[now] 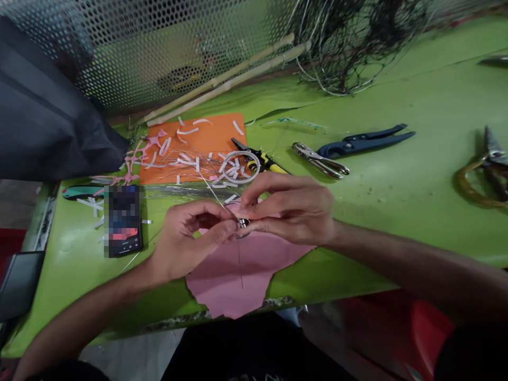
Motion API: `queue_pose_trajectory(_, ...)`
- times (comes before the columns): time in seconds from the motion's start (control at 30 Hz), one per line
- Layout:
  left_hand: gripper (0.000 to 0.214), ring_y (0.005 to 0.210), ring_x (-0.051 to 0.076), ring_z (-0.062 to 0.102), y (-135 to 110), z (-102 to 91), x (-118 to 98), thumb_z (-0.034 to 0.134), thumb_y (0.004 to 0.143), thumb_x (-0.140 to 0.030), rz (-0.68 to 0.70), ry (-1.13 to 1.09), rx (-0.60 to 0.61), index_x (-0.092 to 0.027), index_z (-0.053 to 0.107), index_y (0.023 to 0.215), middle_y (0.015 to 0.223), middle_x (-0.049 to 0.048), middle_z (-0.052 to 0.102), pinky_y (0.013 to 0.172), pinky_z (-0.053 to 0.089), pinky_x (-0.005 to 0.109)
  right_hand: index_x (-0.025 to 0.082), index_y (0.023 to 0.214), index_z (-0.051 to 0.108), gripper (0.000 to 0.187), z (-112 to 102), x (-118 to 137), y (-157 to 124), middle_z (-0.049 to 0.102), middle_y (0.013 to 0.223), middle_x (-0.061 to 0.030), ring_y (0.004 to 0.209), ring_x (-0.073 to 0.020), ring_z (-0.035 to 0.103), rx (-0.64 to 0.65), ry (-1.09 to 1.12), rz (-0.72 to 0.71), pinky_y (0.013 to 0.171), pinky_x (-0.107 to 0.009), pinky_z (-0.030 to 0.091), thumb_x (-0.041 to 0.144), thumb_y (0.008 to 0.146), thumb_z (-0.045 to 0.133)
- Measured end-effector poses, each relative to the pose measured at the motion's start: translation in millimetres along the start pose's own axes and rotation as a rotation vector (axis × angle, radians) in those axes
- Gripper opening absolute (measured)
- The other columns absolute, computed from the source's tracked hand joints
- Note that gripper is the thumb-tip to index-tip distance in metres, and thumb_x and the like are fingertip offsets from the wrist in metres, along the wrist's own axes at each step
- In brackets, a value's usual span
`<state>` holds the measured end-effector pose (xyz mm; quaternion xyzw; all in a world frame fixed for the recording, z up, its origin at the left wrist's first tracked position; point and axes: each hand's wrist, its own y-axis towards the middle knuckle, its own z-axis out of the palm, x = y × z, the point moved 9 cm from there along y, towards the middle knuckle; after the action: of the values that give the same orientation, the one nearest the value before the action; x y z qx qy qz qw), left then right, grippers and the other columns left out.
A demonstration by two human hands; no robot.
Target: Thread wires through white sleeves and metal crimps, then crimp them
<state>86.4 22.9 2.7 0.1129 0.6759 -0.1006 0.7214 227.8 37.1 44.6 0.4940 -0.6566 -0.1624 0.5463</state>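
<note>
**Both hands pinch a metal bead on a wire**

The left hand [190, 238] and right hand [289, 209] are both closed in a fine fingertip grasp, meeting at a small metal bead [243, 224] at the middle of the view. A thin wire [216, 196] runs through the grasp from 11 o'clock to 6 o'clock; how the two join is hidden by the fingers. A close pinch, with the forearms steadied on the green table [397, 106], should keep the wire from flexing.

A pink sheet [234, 280] lies at 6 o'clock, beneath the wire's lower end. At 12 o'clock sits an orange sheet [222, 132] strewn with white strips, with a clear ring [240, 166] and yellow-handled snips [265, 164] at its edge. Steel pliers [319, 160] lie at 1 o'clock, and a phone [125, 222] at 9 o'clock. Loose wires near the ring could snag the wire's upper end.
</note>
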Motion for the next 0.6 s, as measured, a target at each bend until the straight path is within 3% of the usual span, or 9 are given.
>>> queue_pose_trajectory(0.27,0.012,0.063,0.008,0.070,0,-0.3,-4,0.086,0.081,-0.018,0.018,0.078,0.001,-0.017,0.074,0.082,0.074,-0.0019,0.073,0.062,0.057,0.016,0.020,0.095,0.073,0.004,2,2,-1,0.070,0.095,-0.0046,0.083,-0.0111,0.069,0.017,0.044,0.012,0.071,-0.024,0.059,0.024,0.095,0.074)
queue_pose_trajectory(0.47,0.012,0.066,0.010,0.069,-1,-3.8,-15,0.084,0.083,-0.020,0.166,0.251,-0.048,-0.018,0.073,0.081,0.077,0.0005,0.074,0.063,0.056,0.020,0.018,0.093,0.073,0.006,5,0,-2,0.069,0.094,-0.0041,0.081,-0.0093,0.068,0.010,0.083,0.052,0.073,-0.022,0.058,0.023,0.093,0.076)
queue_pose_trajectory(0.6,0.013,0.064,0.010,0.069,1,-2.4,-5,0.083,0.085,-0.023,0.103,0.128,-0.012,-0.017,0.072,0.083,0.076,-0.0001,0.072,0.061,0.057,0.019,0.019,0.095,0.074,0.006,4,0,0,0.070,0.094,-0.0035,0.081,-0.0094,0.069,0.003,0.075,0.045,0.072,-0.022,0.059,0.025,0.094,0.074)
